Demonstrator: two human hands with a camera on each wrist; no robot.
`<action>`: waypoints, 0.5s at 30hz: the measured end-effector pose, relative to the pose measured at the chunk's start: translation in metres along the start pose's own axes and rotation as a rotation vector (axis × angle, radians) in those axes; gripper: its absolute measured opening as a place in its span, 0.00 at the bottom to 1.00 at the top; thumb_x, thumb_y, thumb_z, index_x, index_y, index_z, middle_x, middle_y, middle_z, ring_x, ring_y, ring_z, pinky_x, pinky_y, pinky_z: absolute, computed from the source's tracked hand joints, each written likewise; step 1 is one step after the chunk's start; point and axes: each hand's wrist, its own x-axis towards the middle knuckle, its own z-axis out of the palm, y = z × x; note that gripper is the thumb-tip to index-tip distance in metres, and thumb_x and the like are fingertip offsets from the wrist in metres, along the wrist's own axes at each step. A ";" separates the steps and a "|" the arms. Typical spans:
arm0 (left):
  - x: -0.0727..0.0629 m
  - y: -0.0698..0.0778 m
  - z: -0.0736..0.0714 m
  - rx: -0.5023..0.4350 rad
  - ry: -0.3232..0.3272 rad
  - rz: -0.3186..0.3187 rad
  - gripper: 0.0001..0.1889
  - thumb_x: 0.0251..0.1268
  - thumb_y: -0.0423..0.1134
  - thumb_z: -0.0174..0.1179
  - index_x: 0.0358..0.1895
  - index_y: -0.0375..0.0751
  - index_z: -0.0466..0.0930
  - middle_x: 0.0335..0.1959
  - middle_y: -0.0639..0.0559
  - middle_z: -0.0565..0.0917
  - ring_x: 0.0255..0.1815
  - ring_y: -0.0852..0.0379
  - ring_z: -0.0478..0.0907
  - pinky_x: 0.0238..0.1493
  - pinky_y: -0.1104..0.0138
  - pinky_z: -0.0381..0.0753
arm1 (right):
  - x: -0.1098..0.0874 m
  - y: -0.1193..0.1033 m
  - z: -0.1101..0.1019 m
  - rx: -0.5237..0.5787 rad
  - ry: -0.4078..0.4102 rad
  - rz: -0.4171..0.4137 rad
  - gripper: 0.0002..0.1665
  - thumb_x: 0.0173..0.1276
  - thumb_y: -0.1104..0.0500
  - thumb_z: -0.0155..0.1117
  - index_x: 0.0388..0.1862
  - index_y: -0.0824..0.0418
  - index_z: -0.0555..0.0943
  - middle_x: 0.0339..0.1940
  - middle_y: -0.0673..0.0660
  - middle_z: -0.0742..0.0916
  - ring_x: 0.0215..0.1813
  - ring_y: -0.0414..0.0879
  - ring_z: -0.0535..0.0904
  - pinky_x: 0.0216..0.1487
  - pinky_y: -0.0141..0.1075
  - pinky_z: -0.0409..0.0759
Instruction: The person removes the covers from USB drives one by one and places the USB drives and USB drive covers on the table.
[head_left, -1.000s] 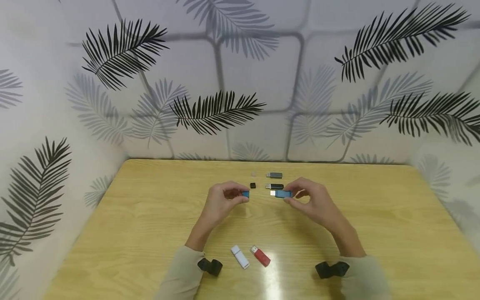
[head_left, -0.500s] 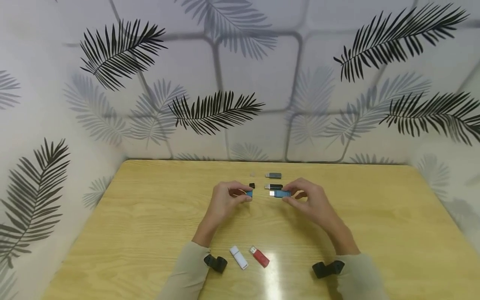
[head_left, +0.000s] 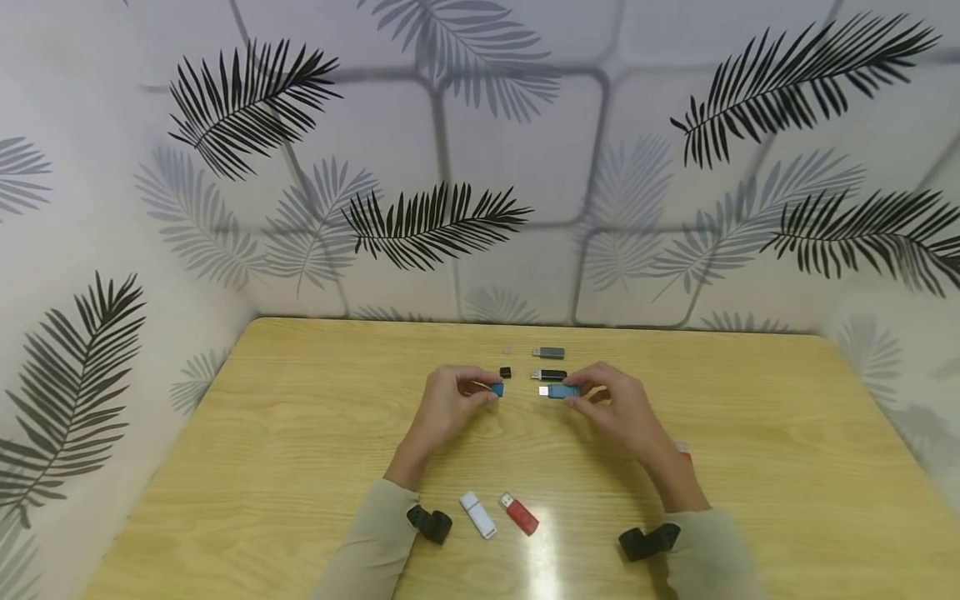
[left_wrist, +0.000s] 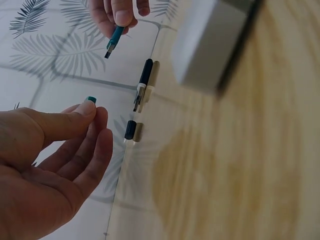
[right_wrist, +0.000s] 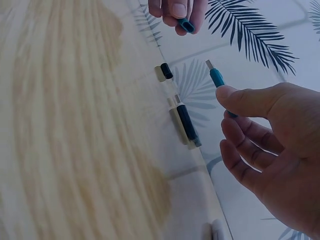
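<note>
My left hand (head_left: 447, 408) pinches a small blue cap (head_left: 497, 389) between thumb and fingers; its hollow end shows in the right wrist view. In my right hand (head_left: 617, 408) I grip a blue USB stick (head_left: 561, 391) by its rear end, the bare metal plug (right_wrist: 209, 64) pointing at the cap. A gap separates the two. Just behind them lie a black USB stick (head_left: 550, 376), plug bare, and its black cap (head_left: 506, 372). Farther back are a grey USB stick (head_left: 550, 353) and a small clear cap (head_left: 506, 350).
Between my forearms, a white capped USB stick (head_left: 477, 515) and a red USB stick (head_left: 519, 513) with bare plug lie on the wooden table (head_left: 300, 433). A red thing (head_left: 684, 452) is partly hidden behind my right forearm. A leaf-patterned wall covering stands behind the table.
My left hand with the blue cap has shifted slightly right. My right hand with the blue USB stick has moved slightly left. Part of a red thing now shows beside my right forearm.
</note>
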 end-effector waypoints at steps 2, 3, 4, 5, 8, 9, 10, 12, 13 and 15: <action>0.000 -0.001 0.000 0.007 0.001 0.009 0.08 0.62 0.26 0.70 0.44 0.36 0.90 0.42 0.46 0.90 0.37 0.54 0.86 0.41 0.64 0.86 | -0.001 0.002 0.002 -0.002 0.001 0.011 0.11 0.63 0.69 0.76 0.44 0.64 0.88 0.40 0.56 0.88 0.41 0.50 0.85 0.40 0.40 0.87; 0.000 -0.002 0.001 0.009 0.001 0.011 0.08 0.62 0.26 0.71 0.43 0.36 0.90 0.41 0.46 0.90 0.36 0.54 0.86 0.41 0.65 0.86 | -0.001 0.003 0.003 -0.001 0.001 0.017 0.11 0.63 0.69 0.76 0.44 0.63 0.88 0.40 0.56 0.88 0.41 0.50 0.84 0.40 0.40 0.87; 0.000 -0.002 0.001 0.010 0.004 0.010 0.08 0.62 0.26 0.71 0.43 0.36 0.90 0.41 0.46 0.90 0.36 0.54 0.86 0.41 0.65 0.86 | -0.001 0.003 0.003 0.001 0.001 0.020 0.11 0.63 0.69 0.76 0.44 0.63 0.88 0.40 0.56 0.88 0.41 0.50 0.84 0.40 0.40 0.87; 0.000 -0.003 0.001 0.010 0.006 0.005 0.08 0.62 0.26 0.71 0.43 0.36 0.90 0.41 0.46 0.90 0.36 0.54 0.86 0.41 0.65 0.86 | -0.002 0.004 0.004 0.003 0.001 0.022 0.11 0.63 0.70 0.76 0.44 0.63 0.88 0.41 0.56 0.88 0.41 0.50 0.84 0.41 0.40 0.87; 0.000 -0.003 0.002 0.010 0.014 -0.016 0.08 0.61 0.26 0.72 0.42 0.37 0.91 0.40 0.47 0.90 0.36 0.54 0.87 0.41 0.64 0.86 | -0.002 0.006 0.006 0.015 -0.003 0.030 0.12 0.63 0.70 0.76 0.45 0.64 0.88 0.41 0.56 0.88 0.41 0.50 0.84 0.41 0.41 0.87; 0.000 -0.003 0.002 0.010 0.016 -0.023 0.08 0.60 0.26 0.72 0.42 0.37 0.91 0.40 0.47 0.90 0.36 0.54 0.87 0.41 0.64 0.86 | -0.002 0.007 0.007 0.018 -0.007 0.034 0.12 0.62 0.70 0.76 0.45 0.64 0.87 0.41 0.56 0.88 0.41 0.50 0.84 0.41 0.41 0.87; 0.000 -0.003 0.003 0.007 0.017 -0.030 0.08 0.60 0.26 0.72 0.41 0.37 0.91 0.40 0.47 0.90 0.36 0.53 0.87 0.42 0.63 0.86 | -0.002 0.007 0.007 0.020 -0.011 0.039 0.12 0.63 0.70 0.76 0.45 0.64 0.87 0.41 0.56 0.88 0.41 0.50 0.84 0.41 0.40 0.87; 0.001 -0.004 0.003 -0.005 0.012 -0.047 0.08 0.61 0.26 0.72 0.41 0.37 0.91 0.40 0.47 0.90 0.37 0.53 0.87 0.42 0.63 0.86 | -0.001 0.008 0.009 0.021 -0.019 0.053 0.12 0.63 0.69 0.76 0.46 0.64 0.87 0.41 0.56 0.88 0.41 0.50 0.84 0.42 0.39 0.87; 0.002 -0.004 0.003 -0.015 0.008 -0.054 0.08 0.61 0.26 0.72 0.41 0.37 0.91 0.40 0.46 0.90 0.37 0.52 0.87 0.43 0.62 0.87 | -0.001 0.008 0.010 0.019 -0.023 0.061 0.12 0.63 0.69 0.76 0.46 0.64 0.87 0.41 0.56 0.88 0.41 0.49 0.84 0.42 0.39 0.87; 0.002 -0.005 0.003 -0.029 -0.001 -0.070 0.08 0.61 0.26 0.72 0.42 0.37 0.91 0.41 0.45 0.90 0.38 0.51 0.88 0.43 0.62 0.87 | -0.001 0.009 0.011 0.016 -0.028 0.079 0.12 0.63 0.68 0.76 0.46 0.64 0.87 0.42 0.56 0.88 0.41 0.49 0.84 0.42 0.39 0.87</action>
